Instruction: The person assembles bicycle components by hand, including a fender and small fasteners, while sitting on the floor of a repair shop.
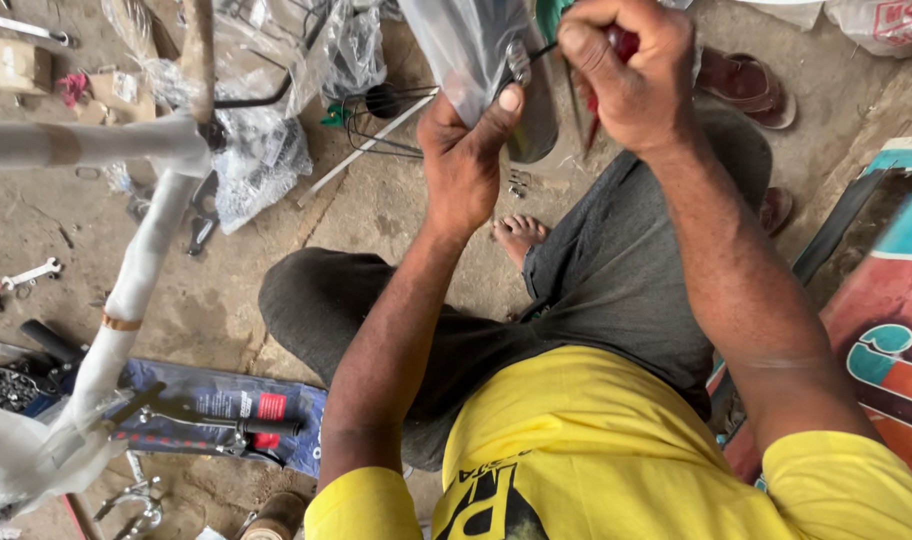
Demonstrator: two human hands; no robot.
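1. We saw the left hand [463, 160] closed around the lower end of a plastic-wrapped metal part [468, 55], thumb pressed against its side
2. Just right of that wrapped part, the right hand [628, 70] was clenched in a fist around a red-handled tool [624, 45]; its thin dark shaft [544, 48] reached left and touched a small metal fitting [519, 62] on the part
3. Below the wrapped part lay the person's bare foot [518, 236] on the concrete floor [226, 290], with small metal bits [517, 184] between foot and part
4. Left of the wrapped part sat crumpled clear plastic [266, 150] and a thin metal rod [368, 145]
5. Far left of it stood a white wrapped bicycle frame [141, 270], with a spanner [31, 273] beside it
6. Well below the part, at the frame's foot, pliers [206, 425] rested on a blue sheet [216, 400]
7. To the right of the part a sandal [751, 90] lay on the floor
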